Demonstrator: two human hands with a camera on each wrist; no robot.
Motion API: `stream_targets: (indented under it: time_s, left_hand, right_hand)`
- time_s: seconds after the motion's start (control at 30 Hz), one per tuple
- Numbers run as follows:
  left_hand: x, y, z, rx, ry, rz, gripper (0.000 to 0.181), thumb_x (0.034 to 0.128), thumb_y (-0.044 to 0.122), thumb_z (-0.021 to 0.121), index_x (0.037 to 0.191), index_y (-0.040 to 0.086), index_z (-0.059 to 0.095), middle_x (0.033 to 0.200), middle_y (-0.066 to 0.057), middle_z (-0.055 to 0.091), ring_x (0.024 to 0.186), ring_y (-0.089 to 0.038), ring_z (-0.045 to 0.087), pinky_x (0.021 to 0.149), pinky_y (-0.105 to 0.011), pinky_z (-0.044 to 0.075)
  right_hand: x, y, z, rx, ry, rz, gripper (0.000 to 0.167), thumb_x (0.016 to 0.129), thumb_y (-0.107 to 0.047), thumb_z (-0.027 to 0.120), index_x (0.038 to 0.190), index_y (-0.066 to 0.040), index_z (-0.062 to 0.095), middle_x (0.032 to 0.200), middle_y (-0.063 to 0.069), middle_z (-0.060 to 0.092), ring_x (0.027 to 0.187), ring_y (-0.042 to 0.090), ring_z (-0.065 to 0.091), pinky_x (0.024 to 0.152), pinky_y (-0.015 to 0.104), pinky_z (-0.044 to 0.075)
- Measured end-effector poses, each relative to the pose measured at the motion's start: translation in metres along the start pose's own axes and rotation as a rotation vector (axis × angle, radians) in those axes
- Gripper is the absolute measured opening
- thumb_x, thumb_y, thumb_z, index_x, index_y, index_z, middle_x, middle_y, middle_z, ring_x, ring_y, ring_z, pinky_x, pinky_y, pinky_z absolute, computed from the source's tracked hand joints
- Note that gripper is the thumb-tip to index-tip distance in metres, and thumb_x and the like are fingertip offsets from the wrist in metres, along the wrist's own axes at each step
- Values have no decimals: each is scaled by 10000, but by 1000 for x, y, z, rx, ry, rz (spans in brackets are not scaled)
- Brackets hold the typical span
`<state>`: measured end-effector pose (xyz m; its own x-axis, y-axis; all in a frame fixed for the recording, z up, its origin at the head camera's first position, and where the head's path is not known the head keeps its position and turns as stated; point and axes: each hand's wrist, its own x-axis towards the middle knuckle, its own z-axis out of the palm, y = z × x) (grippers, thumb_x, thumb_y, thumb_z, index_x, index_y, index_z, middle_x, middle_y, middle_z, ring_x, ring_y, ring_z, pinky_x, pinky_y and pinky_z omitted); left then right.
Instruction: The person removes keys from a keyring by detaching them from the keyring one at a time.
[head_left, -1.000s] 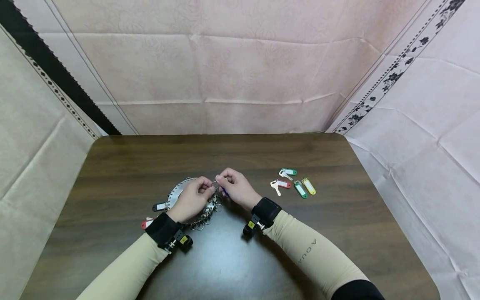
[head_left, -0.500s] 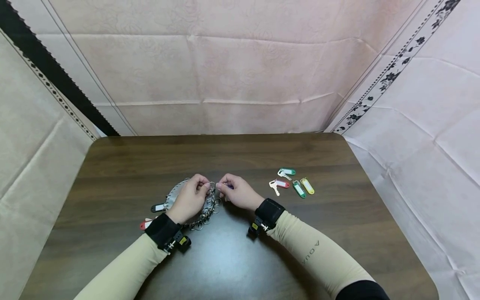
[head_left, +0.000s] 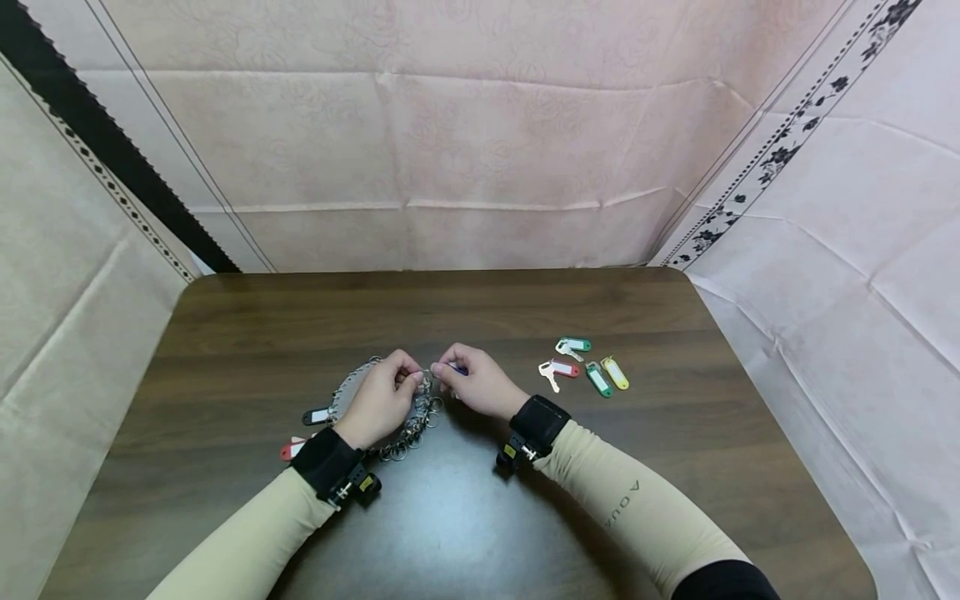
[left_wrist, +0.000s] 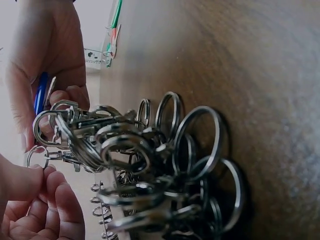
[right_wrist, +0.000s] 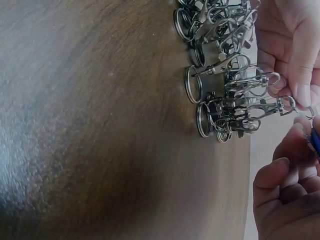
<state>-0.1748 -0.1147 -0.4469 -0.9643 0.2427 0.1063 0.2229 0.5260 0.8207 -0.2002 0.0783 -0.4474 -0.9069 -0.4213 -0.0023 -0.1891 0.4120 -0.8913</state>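
Observation:
My left hand (head_left: 372, 407) reaches over a round pale piece (head_left: 347, 392) edged with small metal rings. Its thumb and fingers pinch a small metal key ring (left_wrist: 29, 157), joined to a snap clasp in the left wrist view. Close to its fingertips, my right hand (head_left: 480, 385) grips a blue key tag (left_wrist: 41, 93). A silvery key (left_wrist: 50, 91) shows beside that tag. Metal split rings and clasps (right_wrist: 230, 102) crowd along the near side of the round piece. Whether the tag's loop touches the pinched ring is hard to see.
Right of the hands lie two green tags (head_left: 597, 379), a red tag (head_left: 565, 368) and a yellow tag (head_left: 615, 372), with keys (head_left: 550, 374) among them. A dark tag (head_left: 317, 416) and a red tag (head_left: 287, 452) stick out at left. All lie on the wooden table (head_left: 480, 517).
Both hands have shifted slightly; the right one has turned a little, with the blue tag now showing higher between its fingers. The tags on the right stay put.

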Motion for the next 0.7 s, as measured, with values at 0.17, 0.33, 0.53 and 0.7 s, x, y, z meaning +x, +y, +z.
stream_targets:
  time_s: [0.17, 0.33, 0.53, 0.7]
  left_hand:
    - [0, 3, 0, 14, -16, 9, 39, 958, 73, 581, 921, 81, 574, 819, -35, 565, 730, -180, 524, 648, -331, 434]
    - [-1, 1, 3, 24, -18, 31, 37, 948, 81, 599, 919, 67, 582, 835, -29, 575, 748, -169, 527, 671, -338, 436]
    - [-1, 0, 3, 4, -87, -4, 55, 927, 98, 630, 937, 65, 587, 830, -24, 584, 748, -159, 550, 682, -331, 466]
    - [-1, -2, 4, 6, -126, -16, 56, 934, 109, 625, 919, 84, 577, 808, -11, 580, 728, -149, 544, 663, -322, 460]
  right_hand:
    - [1, -1, 0, -22, 8, -22, 139, 980, -250, 587, 924, -123, 598, 750, 34, 625, 626, 138, 565, 548, 275, 446]
    - [2, 0, 1, -37, 21, -27, 150, 976, -285, 591, 928, -143, 595, 745, -3, 616, 639, 140, 570, 567, 285, 459]
    - [2, -2, 2, -23, 30, -38, 147, 972, -288, 598, 930, -147, 595, 748, -13, 616, 649, 139, 573, 570, 291, 461]
    - [1, -3, 2, -4, 20, -45, 156, 973, -298, 595, 929, -148, 594, 750, -16, 615, 647, 128, 564, 556, 283, 451]
